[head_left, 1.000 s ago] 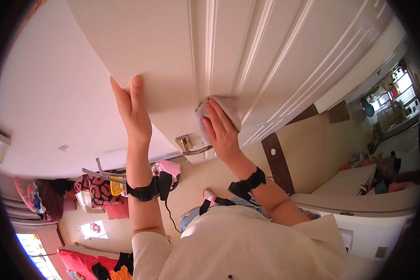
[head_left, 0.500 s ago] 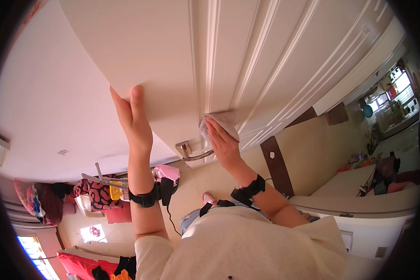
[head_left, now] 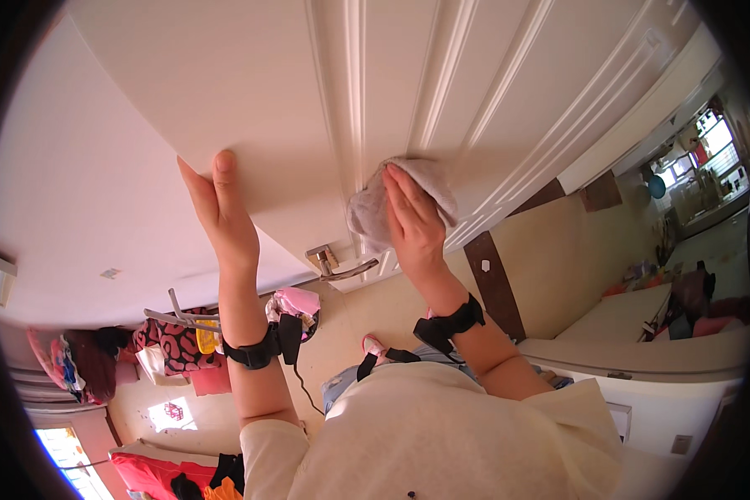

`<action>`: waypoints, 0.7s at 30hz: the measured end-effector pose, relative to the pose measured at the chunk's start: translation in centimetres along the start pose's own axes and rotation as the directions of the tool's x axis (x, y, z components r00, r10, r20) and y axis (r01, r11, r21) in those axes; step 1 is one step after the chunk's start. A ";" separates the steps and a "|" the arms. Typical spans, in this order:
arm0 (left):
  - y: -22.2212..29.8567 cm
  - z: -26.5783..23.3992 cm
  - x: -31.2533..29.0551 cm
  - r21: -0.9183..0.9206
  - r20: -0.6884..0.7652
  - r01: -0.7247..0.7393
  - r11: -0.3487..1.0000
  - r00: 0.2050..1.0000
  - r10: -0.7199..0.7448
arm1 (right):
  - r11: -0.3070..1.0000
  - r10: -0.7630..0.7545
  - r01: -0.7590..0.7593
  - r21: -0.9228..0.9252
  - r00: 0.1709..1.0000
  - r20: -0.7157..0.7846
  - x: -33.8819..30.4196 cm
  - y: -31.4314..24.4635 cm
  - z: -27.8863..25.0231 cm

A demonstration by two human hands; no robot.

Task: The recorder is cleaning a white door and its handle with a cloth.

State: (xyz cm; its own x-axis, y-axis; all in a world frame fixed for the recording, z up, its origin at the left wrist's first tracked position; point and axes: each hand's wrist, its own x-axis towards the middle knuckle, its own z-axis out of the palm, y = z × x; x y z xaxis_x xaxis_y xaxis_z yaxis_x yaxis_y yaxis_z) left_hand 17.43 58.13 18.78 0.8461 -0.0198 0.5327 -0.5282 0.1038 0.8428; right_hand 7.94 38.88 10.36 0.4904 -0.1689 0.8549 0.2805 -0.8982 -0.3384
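A white panelled door point(head_left: 258, 92) with raised mouldings fills the upper middle of the head view. My left hand point(head_left: 229, 221) grips its left edge, thumb on the front face and the other fingers partly hidden behind the edge. Against the moulded panel, my right hand point(head_left: 419, 225) presses a grey cloth point(head_left: 432, 177), its fingers held together on top of it. The cloth is spread out and partly bunched below the hand. Just left of and below the cloth is the metal lever handle point(head_left: 346, 272) of the door; neither hand touches it.
Pink fabric or a bag point(head_left: 296, 302) lies on the floor behind the door edge. At the left are a patterned black-and-pink cloth point(head_left: 183, 343) and piled clothes point(head_left: 83, 367). Right of the door are a dark floor strip point(head_left: 493, 287) and a room with a window point(head_left: 717, 146).
My right hand has moved the cloth up and slightly right over the panel, and more of the cloth shows. My left hand stays on the door edge, appearing a little further left.
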 end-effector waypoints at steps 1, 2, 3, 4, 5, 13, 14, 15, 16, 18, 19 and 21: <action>0.0 0.2 0.1 -0.002 0.002 -0.004 1.000 1.000 0.004 | 1.000 -0.001 0.001 -0.002 1.000 -0.004 -0.8 0.3 0.3; -0.2 0.8 0.1 -0.003 -0.006 -0.044 0.999 0.999 0.044 | 1.000 0.022 -0.022 -0.014 1.000 0.017 -2.2 0.9 0.7; -0.4 1.3 0.2 -0.003 -0.016 -0.085 0.996 0.996 0.085 | 0.999 0.046 -0.045 -0.026 0.998 0.037 -3.4 1.5 1.0; -0.4 1.3 0.1 -0.002 -0.013 -0.082 0.997 0.997 0.082 | 0.998 0.062 -0.063 0.019 0.997 0.053 -3.3 1.1 0.6; -0.5 1.3 0.1 0.005 -0.044 -0.083 0.997 0.996 0.083 | 0.998 0.066 -0.067 0.018 0.996 0.054 -2.8 1.0 0.4; 0.2 1.4 -0.5 0.054 -0.056 -0.086 0.995 0.994 0.090 | 0.999 0.021 -0.021 -0.025 1.000 0.001 -2.9 1.3 0.2; 0.1 1.4 -0.5 0.047 -0.051 -0.077 0.996 0.996 0.079 | 0.999 0.037 -0.037 -0.005 0.999 0.024 -3.0 1.5 0.0; -0.1 1.4 -0.4 0.040 -0.046 -0.067 0.997 0.997 0.069 | 0.998 0.053 -0.053 0.015 0.997 0.048 -2.9 1.7 -0.1; -0.2 1.0 -0.3 0.044 -0.041 -0.061 0.997 0.997 0.062 | 0.999 0.035 -0.035 -0.012 0.999 0.042 -2.1 1.2 -0.6; -0.4 0.3 0.1 0.036 -0.002 -0.042 0.998 0.999 0.043 | 0.999 0.043 -0.042 -0.012 0.999 0.030 -1.2 0.6 -0.3; -0.5 0.5 0.1 0.033 -0.002 -0.047 0.998 0.999 0.047 | 0.999 0.034 -0.033 -0.014 0.999 0.011 -0.8 0.7 -0.2; -0.7 0.7 0.5 -0.012 0.005 -0.030 0.999 1.000 0.030 | 0.999 0.042 -0.042 -0.004 0.999 0.031 -1.6 1.3 -0.1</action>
State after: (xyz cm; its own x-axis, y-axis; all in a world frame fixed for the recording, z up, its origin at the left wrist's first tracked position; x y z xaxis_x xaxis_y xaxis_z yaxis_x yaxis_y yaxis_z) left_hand 18.13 57.34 18.53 0.8292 -0.0215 0.5585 -0.5528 0.1164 0.8252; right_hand 7.44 37.92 8.53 0.5275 -0.1939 0.8271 0.2562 -0.8920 -0.3725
